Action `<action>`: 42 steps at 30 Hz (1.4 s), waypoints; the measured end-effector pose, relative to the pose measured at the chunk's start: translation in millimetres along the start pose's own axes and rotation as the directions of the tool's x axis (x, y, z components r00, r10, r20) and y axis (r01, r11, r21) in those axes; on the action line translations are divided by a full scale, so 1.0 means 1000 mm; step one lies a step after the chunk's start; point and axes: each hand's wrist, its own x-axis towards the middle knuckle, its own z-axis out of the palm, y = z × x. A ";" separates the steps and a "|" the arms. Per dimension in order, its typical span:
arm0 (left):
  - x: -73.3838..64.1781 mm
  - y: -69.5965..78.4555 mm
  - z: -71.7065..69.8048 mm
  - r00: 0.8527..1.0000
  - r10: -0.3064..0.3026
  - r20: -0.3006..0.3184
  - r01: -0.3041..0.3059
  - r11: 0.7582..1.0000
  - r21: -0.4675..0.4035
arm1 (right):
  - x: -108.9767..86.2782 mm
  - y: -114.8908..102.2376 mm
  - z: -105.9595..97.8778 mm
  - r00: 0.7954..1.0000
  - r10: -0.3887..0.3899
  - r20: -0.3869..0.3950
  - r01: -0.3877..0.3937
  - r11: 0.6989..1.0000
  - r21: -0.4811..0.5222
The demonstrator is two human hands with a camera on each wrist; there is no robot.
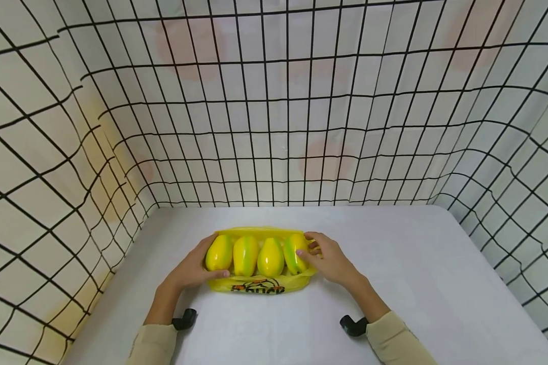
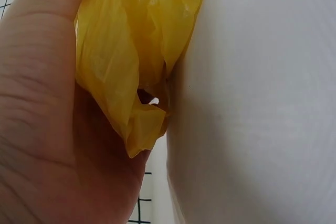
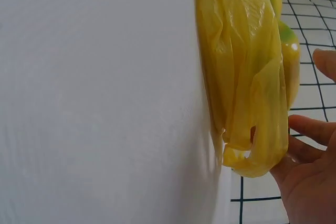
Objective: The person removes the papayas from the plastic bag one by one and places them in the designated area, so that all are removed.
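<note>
On the white desk (image 1: 429, 284), black mesh (image 1: 287, 60) rising left, far and right, a yellow bag (image 1: 297, 283) cradles four yellow fruits (image 1: 271, 257). The left hand's (image 1: 195, 266) fingers grip its left end; the right hand's (image 1: 331, 259) spread at its right.

Four glossy, yellow-and-green mango-shaped fruits (image 1: 245, 256) sit in a row in an open yellow plastic bag (image 1: 298, 285) on the white worktop (image 1: 402, 284). I can see the left hand (image 1: 194, 264) holding one end and the right hand (image 1: 331, 259) at the other, thumb over the last fruit.
</note>
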 end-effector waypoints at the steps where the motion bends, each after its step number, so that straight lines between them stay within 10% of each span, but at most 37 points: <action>1: 0.000 0.000 0.000 1.000 0.003 0.001 -0.002 1.000 -0.008 | 0.000 0.000 0.002 1.000 0.010 0.001 -0.010 1.000 -0.008; 12: -0.001 0.000 0.002 0.999 0.017 0.029 -0.016 0.998 -0.056 | 0.000 -0.003 0.015 0.998 0.043 0.039 -0.036 0.987 -0.154; 42: 0.000 -0.001 -0.002 0.998 -0.041 0.047 0.044 0.997 -0.067 | 0.001 -0.011 0.003 0.997 -0.027 0.078 0.029 0.999 -0.017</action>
